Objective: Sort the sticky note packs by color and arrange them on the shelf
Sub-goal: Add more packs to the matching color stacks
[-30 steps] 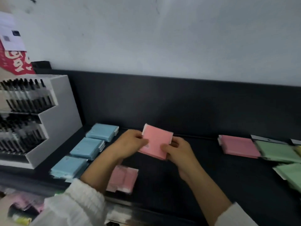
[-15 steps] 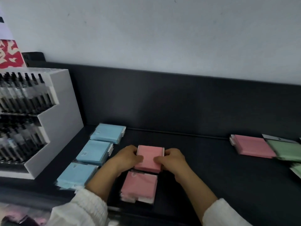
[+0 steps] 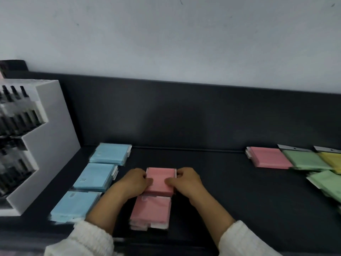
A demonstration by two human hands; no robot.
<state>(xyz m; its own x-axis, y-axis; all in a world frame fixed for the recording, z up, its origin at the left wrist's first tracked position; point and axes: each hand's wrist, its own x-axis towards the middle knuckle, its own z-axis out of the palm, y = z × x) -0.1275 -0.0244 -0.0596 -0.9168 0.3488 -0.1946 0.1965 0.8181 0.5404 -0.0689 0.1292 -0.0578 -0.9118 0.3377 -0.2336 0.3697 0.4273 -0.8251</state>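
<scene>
Dark shelf surface (image 3: pixel 230 204) is running across the view, with a dark back panel (image 3: pixel 184 117) rising behind it and a pale wall (image 3: pixel 166 43) above. Both hands are working at mid-shelf: the left hand (image 3: pixel 133 182) is gripping the left edge of a pink pack (image 3: pixel 160 179) and the right hand (image 3: pixel 188 182) is gripping its right edge, thumbs pressing on the top face, fingers curling round the sides. That pack is lying flat and low on the shelf, its near edge meeting the far edge of a second pink stack (image 3: pixel 151 211) sitting closer to the person; whether it is fully resting down cannot be told. White knit sleeves (image 3: pixel 81 239) are showing at the bottom. Left of the hands, three blue stacks are lining up in a slanted column: far blue stack (image 3: pixel 110 153), middle blue stack (image 3: pixel 95 177), near blue stack (image 3: pixel 74 206), each just beside the next. At far left a white tiered stand (image 3: pixel 53 137) is holding rows of dark pens (image 3: pixel 16 115), blurred. Well apart on the right, another pink stack (image 3: pixel 270 157) is lying by the back panel, with green packs (image 3: pixel 304 160) overlapping beside it and a yellow pack (image 3: pixel 332 160) at the frame edge.
</scene>
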